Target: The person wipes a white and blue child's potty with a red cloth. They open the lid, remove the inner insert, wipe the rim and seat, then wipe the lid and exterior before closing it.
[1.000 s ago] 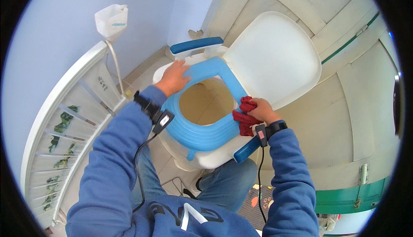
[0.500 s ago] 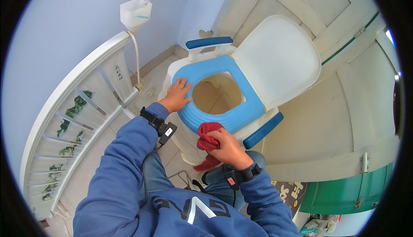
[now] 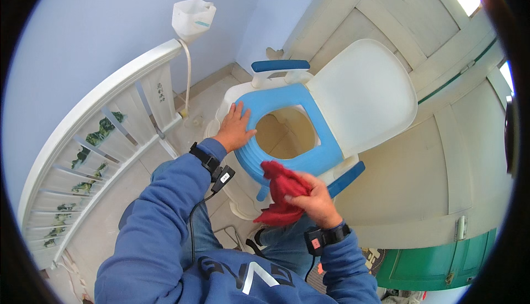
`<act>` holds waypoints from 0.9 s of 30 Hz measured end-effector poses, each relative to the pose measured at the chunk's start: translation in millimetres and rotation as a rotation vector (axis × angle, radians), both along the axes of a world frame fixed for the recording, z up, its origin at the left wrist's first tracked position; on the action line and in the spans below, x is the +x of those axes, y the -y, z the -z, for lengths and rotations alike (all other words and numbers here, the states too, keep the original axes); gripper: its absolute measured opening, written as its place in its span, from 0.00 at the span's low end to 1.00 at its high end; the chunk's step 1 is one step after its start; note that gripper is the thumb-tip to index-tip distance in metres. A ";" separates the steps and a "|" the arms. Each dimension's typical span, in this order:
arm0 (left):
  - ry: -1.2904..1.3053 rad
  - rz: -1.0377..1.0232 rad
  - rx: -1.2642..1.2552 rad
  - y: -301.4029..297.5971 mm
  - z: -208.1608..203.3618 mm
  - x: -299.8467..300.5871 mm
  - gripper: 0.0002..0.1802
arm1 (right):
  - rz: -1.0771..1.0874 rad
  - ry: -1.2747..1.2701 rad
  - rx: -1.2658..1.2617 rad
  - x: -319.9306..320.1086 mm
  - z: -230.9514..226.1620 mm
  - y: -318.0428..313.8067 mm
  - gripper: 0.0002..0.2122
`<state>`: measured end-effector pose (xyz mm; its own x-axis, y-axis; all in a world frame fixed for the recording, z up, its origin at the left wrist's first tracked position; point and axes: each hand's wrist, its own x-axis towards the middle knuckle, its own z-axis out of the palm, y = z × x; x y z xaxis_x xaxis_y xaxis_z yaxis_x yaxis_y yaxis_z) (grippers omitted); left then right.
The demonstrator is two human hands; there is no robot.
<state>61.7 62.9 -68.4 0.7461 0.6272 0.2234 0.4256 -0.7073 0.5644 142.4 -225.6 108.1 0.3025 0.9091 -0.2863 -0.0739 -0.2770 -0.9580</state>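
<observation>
A white commode chair [image 3: 240,192] with a padded blue seat [image 3: 326,158] stands before me. Its white lid [image 3: 364,97] is raised and leans back, and the round seat opening shows the floor tiles below. My left hand [image 3: 234,129] rests with fingers spread on the left rim of the seat, holding nothing. In front of the seat's near right side, my right hand [image 3: 318,200] grips a crumpled red cloth [image 3: 281,193], which hangs loosely from the fingers. Blue-topped armrests flank the seat: one at the far left [image 3: 280,65], the other [image 3: 346,179] close to my right hand.
Along the left runs a white slatted fence [image 3: 105,108] with painted green pictures. A cut white plastic container [image 3: 192,20] and a pale hose [image 3: 189,78] are at its far end. Pale wooden doors [image 3: 397,171] border the right, above a green cabinet [image 3: 436,260].
My right hand has moved slightly right and nearer to me, lifting the red cloth, which is now spread wider. My left hand stays on the seat rim. The whole view has shifted a little.
</observation>
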 end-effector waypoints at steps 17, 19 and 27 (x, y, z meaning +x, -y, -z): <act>0.210 -0.214 -0.061 -23.6 -1.9 9.2 0.32 | 0.581 0.216 0.311 209.8 59.8 -269.4 0.19; 0.235 -0.413 -0.204 -32.5 -6.7 4.3 0.27 | 0.477 0.357 0.247 221.3 79.3 -292.7 0.24; 0.102 -0.352 -0.534 -41.3 -4.9 -5.5 0.21 | -0.003 1.421 -0.149 164.4 122.2 -322.9 0.31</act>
<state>56.3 104.2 -63.4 0.4673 0.8747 -0.1283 0.5068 -0.1462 0.8496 306.7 97.3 -14.1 0.4066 0.8992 0.1614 0.9081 -0.3785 -0.1792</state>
